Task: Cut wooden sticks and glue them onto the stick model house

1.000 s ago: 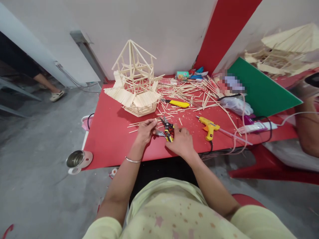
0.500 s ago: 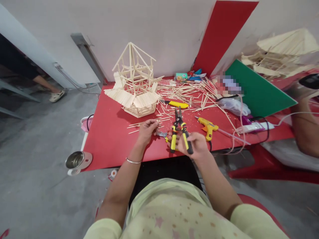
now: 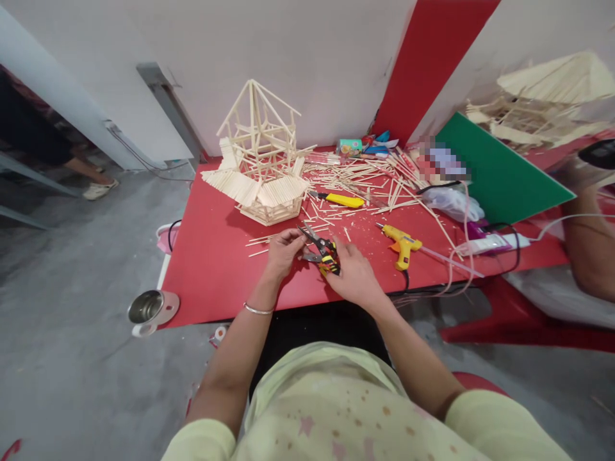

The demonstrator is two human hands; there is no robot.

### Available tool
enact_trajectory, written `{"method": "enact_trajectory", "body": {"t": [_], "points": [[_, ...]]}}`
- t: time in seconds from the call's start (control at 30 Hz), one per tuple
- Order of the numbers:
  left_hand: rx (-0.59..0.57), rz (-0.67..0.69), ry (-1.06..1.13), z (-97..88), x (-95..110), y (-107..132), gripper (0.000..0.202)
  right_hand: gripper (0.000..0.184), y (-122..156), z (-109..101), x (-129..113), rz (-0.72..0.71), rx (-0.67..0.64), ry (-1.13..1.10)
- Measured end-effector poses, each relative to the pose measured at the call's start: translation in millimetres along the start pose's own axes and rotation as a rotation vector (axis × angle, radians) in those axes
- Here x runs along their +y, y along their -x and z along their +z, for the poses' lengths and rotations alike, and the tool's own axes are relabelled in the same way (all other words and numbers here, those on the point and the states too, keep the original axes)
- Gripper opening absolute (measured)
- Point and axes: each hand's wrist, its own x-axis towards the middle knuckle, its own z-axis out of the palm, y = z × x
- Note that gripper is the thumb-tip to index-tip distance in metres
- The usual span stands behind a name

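Note:
My right hand (image 3: 353,275) grips yellow-and-black cutting pliers (image 3: 321,248), their open jaws pointing left toward my left hand. My left hand (image 3: 282,251) pinches something thin at the jaws, likely a wooden stick, too small to make out. Both hands rest over the near part of the red table (image 3: 206,269). Just beyond them stands a stick-built house model (image 3: 259,160) with loose wooden sticks (image 3: 365,179) scattered to its right.
A yellow glue gun (image 3: 402,244) and yellow utility knife (image 3: 342,200) lie right of my hands. A green board (image 3: 500,173), cables and a second stick model (image 3: 542,96) are at right. Another person's arm (image 3: 589,250) is far right. A steel cup (image 3: 144,307) sits by the table's left corner.
My right hand had lifted the pliers upright and away to the right; now it has brought them back down with the jaws at my left hand's fingertips.

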Motion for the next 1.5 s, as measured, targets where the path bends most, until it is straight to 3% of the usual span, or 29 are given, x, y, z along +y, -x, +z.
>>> {"method": "enact_trajectory", "body": {"t": [0.33,0.83,1.5], "points": [[-0.046,0.014,-0.158,0.8,1.7,2.9,0.014,0.076,-1.5,2.8,-1.0,-0.039,-0.008,0.014],[-0.126,-0.004,-0.296,-4.1,4.8,5.9,0.016,0.067,6.0,3.3,-2.4,0.007,-0.077,0.077],[-0.065,-0.157,-0.038,1.6,3.3,1.3,0.028,0.052,-1.6,-0.8,-3.4,0.012,-0.069,0.079]]}}
